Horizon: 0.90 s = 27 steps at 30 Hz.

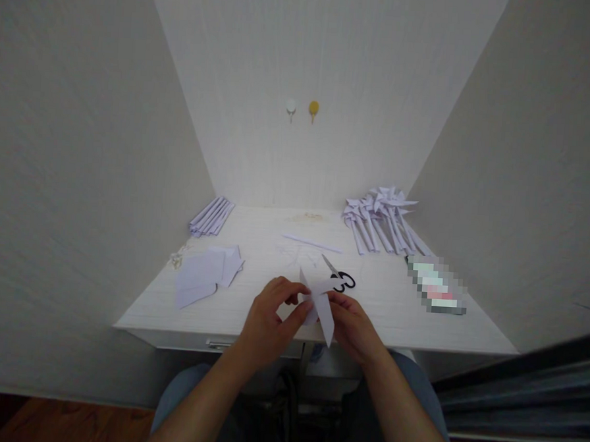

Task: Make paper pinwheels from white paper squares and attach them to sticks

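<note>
Between my hands, above the desk's front edge, is a white paper pinwheel (325,315) with pointed blades sticking out. My left hand (277,312) pinches it near its centre with thumb and forefinger. From the other side my right hand (353,324) grips it, its fingers partly behind the paper. Just beyond the pinwheel lie scissors (344,281) with black handles, blades pointing away to the left. Farther back a single rolled paper stick (312,242) rests on the desk.
Finished paper pinwheels on sticks (381,219) are piled at the back right. Rolled paper sticks (212,217) lie at the back left, with paper sheets (200,275) and small pale bits (177,258) nearer. A pixelated phone-like object (435,286) lies right. Walls enclose the desk (270,223).
</note>
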Tool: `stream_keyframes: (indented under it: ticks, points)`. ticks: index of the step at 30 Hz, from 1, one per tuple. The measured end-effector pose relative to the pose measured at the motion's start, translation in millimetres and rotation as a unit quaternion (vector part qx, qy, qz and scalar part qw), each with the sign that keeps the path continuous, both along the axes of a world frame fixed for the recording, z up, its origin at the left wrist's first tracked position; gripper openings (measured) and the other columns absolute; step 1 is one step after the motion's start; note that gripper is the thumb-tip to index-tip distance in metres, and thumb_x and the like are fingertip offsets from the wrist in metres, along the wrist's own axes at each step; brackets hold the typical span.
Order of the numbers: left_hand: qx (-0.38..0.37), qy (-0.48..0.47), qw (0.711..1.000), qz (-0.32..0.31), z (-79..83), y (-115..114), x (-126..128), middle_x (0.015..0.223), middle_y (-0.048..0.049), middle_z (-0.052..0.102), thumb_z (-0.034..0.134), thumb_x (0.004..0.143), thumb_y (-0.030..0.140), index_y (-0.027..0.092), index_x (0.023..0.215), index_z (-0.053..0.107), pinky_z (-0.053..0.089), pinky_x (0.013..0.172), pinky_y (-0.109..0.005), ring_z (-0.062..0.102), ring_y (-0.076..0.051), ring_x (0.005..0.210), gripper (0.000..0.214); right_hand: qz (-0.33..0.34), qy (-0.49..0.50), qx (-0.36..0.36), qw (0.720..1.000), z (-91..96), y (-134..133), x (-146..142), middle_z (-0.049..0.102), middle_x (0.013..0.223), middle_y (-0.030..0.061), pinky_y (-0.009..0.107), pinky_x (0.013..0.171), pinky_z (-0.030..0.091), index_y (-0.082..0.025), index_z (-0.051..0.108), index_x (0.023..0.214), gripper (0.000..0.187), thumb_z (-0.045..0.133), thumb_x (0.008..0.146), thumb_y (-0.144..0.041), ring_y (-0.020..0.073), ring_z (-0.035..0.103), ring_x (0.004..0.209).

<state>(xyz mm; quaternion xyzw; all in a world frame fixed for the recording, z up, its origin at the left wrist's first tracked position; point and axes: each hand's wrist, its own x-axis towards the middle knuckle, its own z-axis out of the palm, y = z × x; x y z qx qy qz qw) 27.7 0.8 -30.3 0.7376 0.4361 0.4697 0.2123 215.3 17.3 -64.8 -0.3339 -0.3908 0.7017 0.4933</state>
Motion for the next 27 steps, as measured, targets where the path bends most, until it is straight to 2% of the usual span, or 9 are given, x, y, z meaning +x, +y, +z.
stream_keyframes:
  ticks: [10, 15, 21, 27]
  points:
    - [-0.012, -0.05, 0.999, 0.012, -10.7, 0, 8, 0.103, -0.0077, 0.071, 0.069, 0.093, 0.022, 0.021, 0.106, 0.078, 0.056, 0.087, -0.037, 0.066, -0.022, 0.095, 0.016, 0.007, -0.019, 0.004, 1.0, -5.6, -1, 2, 0.079, 0.077, 0.0045, 0.029, 0.067, 0.05, -0.019, 0.078, 0.077, 0.03, 0.092, 0.069, -0.044, 0.0222, 0.073, 0.076]
    - [-0.02, -0.055, 0.998, 0.018, -9.7, -1, 9, 0.105, -0.0086, 0.074, 0.067, 0.095, 0.023, 0.022, 0.105, 0.08, 0.057, 0.09, -0.039, 0.068, -0.023, 0.099, 0.017, 0.012, -0.029, 0.009, 0.999, -5.7, -2, 2, 0.079, 0.077, 0.0042, 0.031, 0.07, 0.051, -0.019, 0.078, 0.077, 0.026, 0.091, 0.07, -0.04, 0.0215, 0.072, 0.076]
    - [-0.011, -0.069, 0.997, 0.017, -8.1, -3, 11, 0.098, -0.0073, 0.075, 0.066, 0.095, 0.019, 0.022, 0.095, 0.079, 0.057, 0.089, -0.037, 0.069, -0.022, 0.097, 0.014, 0.019, -0.031, 0.015, 0.999, -4.6, -2, 2, 0.079, 0.076, 0.0054, 0.034, 0.073, 0.054, -0.019, 0.078, 0.073, 0.026, 0.091, 0.068, -0.041, 0.0258, 0.074, 0.082]
    - [-0.012, -0.058, 0.998, 0.019, -11.9, -6, 12, 0.102, -0.0088, 0.077, 0.067, 0.095, 0.021, 0.022, 0.098, 0.082, 0.058, 0.09, -0.038, 0.071, -0.023, 0.099, 0.015, 0.025, -0.026, 0.025, 0.999, -4.1, -2, 2, 0.08, 0.082, 0.0069, 0.036, 0.076, 0.056, -0.019, 0.079, 0.08, 0.028, 0.089, 0.07, -0.043, 0.0267, 0.075, 0.086]
